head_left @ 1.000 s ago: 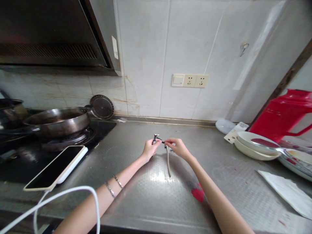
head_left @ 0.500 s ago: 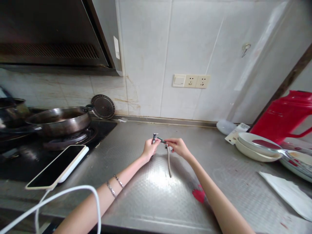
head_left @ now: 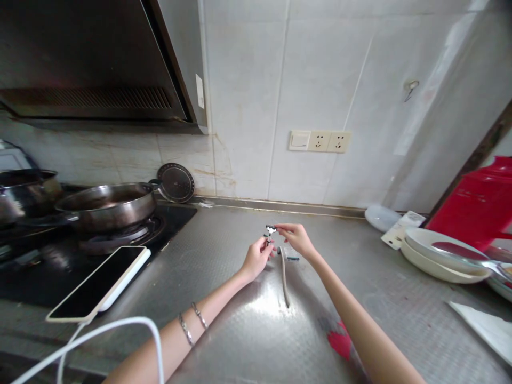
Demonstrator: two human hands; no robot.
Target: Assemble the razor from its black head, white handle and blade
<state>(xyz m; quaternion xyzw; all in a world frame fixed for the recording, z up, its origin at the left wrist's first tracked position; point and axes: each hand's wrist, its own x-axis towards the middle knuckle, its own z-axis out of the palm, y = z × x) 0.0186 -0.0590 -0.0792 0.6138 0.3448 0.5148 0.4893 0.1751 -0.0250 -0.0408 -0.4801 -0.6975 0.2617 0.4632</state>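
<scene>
My left hand (head_left: 256,260) is closed around the dark lower part of a small T-shaped piece (head_left: 271,230) with a bright metal top, held above the counter. The fingertips of my right hand (head_left: 296,238) pinch the right end of its dark crossbar. What kind of tool it is, I cannot make out. Just below the hands, a beige cord-like strip (head_left: 285,285) lies on the counter. A short dark green stick (head_left: 293,259) rests beside its upper end.
The metal counter (head_left: 232,234) spreads under my arms. On the left are a stove with a pan (head_left: 108,205) and a phone (head_left: 98,285) on a white cable. To the right stand stacked white dishes (head_left: 440,261), a red jug (head_left: 472,205) and a white sheet (head_left: 484,328).
My right hand has let go of the dark green stick, which now lies on the counter, and has moved to the top of the T-shaped piece. The camera view has shifted slightly.
</scene>
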